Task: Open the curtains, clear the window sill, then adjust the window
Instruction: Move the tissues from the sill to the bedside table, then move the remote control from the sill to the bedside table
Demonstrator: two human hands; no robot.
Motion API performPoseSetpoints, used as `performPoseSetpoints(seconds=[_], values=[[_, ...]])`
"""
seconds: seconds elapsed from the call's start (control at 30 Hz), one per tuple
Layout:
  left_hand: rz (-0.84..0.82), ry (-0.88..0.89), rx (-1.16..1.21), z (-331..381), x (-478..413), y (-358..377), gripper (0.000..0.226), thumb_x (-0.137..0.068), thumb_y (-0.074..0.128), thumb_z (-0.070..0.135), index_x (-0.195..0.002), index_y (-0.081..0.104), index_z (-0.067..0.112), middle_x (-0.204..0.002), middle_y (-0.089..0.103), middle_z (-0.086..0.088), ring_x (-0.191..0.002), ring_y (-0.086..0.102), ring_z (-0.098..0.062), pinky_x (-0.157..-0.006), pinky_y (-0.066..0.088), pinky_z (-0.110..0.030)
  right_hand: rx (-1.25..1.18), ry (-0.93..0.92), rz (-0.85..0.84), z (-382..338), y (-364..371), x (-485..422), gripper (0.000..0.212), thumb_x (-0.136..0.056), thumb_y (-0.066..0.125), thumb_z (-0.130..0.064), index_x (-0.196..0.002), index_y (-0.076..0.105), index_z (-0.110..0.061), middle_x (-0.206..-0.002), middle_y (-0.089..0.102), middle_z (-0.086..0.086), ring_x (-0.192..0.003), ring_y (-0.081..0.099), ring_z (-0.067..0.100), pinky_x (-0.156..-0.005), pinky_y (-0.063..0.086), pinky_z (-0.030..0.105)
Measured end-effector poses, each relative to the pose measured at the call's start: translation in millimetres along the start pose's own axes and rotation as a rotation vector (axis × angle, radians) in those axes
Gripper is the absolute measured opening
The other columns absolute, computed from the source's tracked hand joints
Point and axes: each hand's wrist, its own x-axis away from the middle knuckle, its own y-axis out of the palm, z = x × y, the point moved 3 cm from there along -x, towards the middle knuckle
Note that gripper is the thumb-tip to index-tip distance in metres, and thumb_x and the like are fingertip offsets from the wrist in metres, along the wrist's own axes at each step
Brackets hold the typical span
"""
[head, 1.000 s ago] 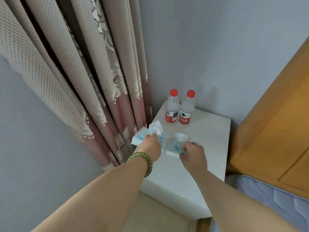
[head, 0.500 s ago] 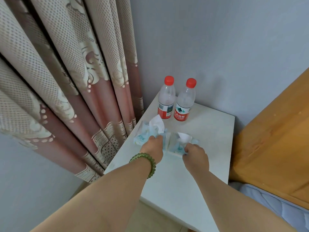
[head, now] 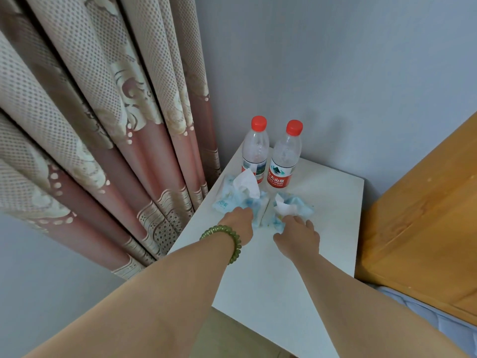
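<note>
Two soft blue tissue packs lie side by side on the white bedside table (head: 260,275). My left hand (head: 238,224), with a green bead bracelet on the wrist, has its fingers curled over the near edge of the left tissue pack (head: 237,193). My right hand (head: 296,236) has its fingers spread, and the tips touch the near edge of the right tissue pack (head: 294,205). The patterned beige and pink curtain (head: 108,130) hangs bunched at the left. No window or sill is in view.
Two red-capped water bottles, the left bottle (head: 255,151) and the right bottle (head: 283,157), stand upright at the table's back corner, just behind the packs. A wooden headboard (head: 423,228) and a mattress edge (head: 438,321) border the table's right side. Grey walls close the corner.
Both hands carried the tissue packs forward and lowered them onto the table near the bottles. My right hand's fingers have loosened from its pack. The view moved closer.
</note>
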Motion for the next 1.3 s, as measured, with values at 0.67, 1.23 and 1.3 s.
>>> performPoseSetpoints(seconds=[0.67, 1.23, 1.3], values=[[0.480, -0.099, 0.142, -84, 203, -186, 0.025, -0.092, 0.039, 0.014, -0.112, 0.054, 0.011, -0.113, 0.062, -0.012, -0.099, 0.062, -0.031, -0.074, 0.047, -0.033, -0.114, -0.392, 0.110, -204, -147, 160, 0.016, -0.086, 0.046, -0.016, -0.095, 0.058, -0.010, -0.113, 0.064, 0.015, -0.109, 0.055, 0.036, -0.084, 0.045, 0.037], [0.935, -0.377, 0.102, -298, 540, -239, 0.024, -0.088, 0.042, 0.016, -0.106, 0.058, 0.017, -0.109, 0.065, -0.004, -0.090, 0.060, -0.028, -0.069, 0.044, -0.029, -0.255, -0.767, 0.071, -413, -131, 476, 0.019, -0.088, 0.049, -0.017, -0.101, 0.062, -0.012, -0.109, 0.068, 0.012, -0.106, 0.062, 0.031, -0.081, 0.046, 0.029], [0.986, -0.413, 0.097, -328, 584, -235, 0.025, -0.089, 0.042, 0.016, -0.107, 0.059, 0.017, -0.111, 0.065, -0.004, -0.096, 0.061, -0.028, -0.073, 0.046, -0.031, -0.258, -0.831, 0.063, -439, -118, 517, 0.019, -0.087, 0.048, -0.016, -0.099, 0.062, -0.013, -0.106, 0.068, 0.010, -0.103, 0.062, 0.031, -0.077, 0.044, 0.029]])
